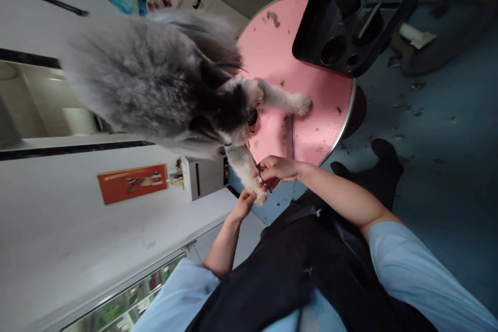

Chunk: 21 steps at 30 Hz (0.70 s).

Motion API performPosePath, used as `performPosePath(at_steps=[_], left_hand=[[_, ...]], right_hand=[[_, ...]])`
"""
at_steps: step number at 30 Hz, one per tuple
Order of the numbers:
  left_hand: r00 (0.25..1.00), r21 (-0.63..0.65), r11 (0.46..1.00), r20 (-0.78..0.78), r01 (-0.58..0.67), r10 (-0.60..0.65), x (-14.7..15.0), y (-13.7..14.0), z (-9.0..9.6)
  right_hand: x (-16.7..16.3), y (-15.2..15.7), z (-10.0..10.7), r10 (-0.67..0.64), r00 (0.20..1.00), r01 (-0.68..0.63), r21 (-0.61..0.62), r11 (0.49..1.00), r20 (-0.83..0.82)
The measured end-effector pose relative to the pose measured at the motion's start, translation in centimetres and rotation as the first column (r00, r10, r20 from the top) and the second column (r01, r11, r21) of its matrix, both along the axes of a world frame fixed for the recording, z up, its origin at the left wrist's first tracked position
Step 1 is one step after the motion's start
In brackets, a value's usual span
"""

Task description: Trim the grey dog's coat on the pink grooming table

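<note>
A grey and white long-haired dog [143, 78] stands on a round pink grooming table [322, 124]. One white front paw [301, 104] rests on the tabletop. The other front leg [243, 166] is stretched out toward me, past the table's edge. At its paw, my left hand [245, 203] is closed, with fingertips pinching the foot. My right hand [278, 170] is shut on a pair of scissors [261, 176], whose metal lies along the white fur of that leg. A purple-edged comb [291, 137] lies on the table beneath the dog's chin.
A black tool holder [311, 46] with round holes juts over the table's right side. Tufts of cut fur [274, 19] lie on the table and on the blue floor [439, 166]. A white cabinet [206, 179] and a red picture [132, 184] are at the left.
</note>
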<state>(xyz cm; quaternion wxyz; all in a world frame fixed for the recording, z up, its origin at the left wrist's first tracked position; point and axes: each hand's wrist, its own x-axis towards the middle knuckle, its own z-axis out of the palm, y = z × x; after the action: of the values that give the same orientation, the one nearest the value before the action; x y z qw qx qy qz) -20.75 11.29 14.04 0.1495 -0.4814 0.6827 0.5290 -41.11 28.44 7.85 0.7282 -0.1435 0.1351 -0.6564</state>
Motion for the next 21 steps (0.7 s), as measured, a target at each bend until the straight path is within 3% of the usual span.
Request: performPosePath(at_steps=[21], left_hand=[[1.0,0.031,0.999,0.003,0.022,-0.023,-0.7,1.0,0.9]], right_hand=[[-1.0,0.0,-0.5,-0.013,0.998,0.016,-0.047,0.999,0.069]])
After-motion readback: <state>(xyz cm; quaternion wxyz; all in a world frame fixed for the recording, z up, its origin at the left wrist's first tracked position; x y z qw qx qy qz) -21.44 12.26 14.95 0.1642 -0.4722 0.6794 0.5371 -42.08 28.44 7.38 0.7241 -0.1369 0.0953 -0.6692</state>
